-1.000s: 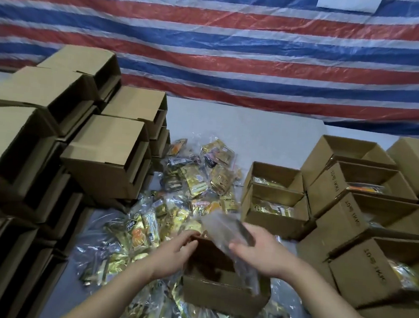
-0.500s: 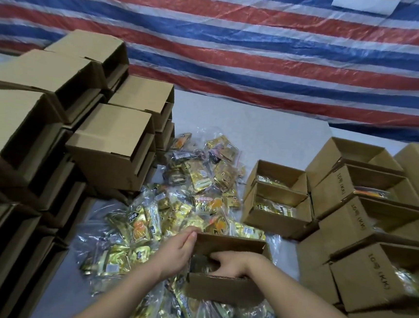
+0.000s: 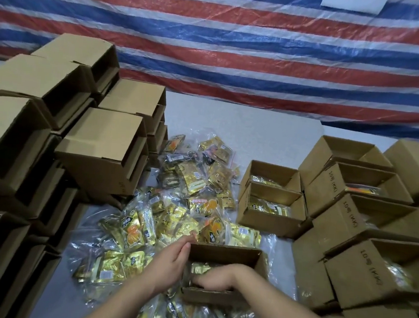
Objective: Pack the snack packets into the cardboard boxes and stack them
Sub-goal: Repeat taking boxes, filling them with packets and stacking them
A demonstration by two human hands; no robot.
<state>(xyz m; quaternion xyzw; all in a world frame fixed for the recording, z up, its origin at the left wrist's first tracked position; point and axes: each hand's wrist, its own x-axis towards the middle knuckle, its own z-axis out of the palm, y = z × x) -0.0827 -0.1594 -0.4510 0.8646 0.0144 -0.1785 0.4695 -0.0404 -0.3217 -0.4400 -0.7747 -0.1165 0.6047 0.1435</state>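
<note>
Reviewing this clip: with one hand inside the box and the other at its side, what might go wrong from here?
The box sits on loose slippery packets, not flat table, so pressing with the right hand may tip it. The left hand only rests against its side wall, a weak brace. The tilted stack of filled boxes at right looks prone to sliding.

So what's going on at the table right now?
A person is packing snack packets into an open cardboard box near the table's front edge. The right hand is down inside it on a gold packet, while the left hand steadies the box's left wall. Loose packets lie piled behind; part-filled boxes wait at right.
</note>
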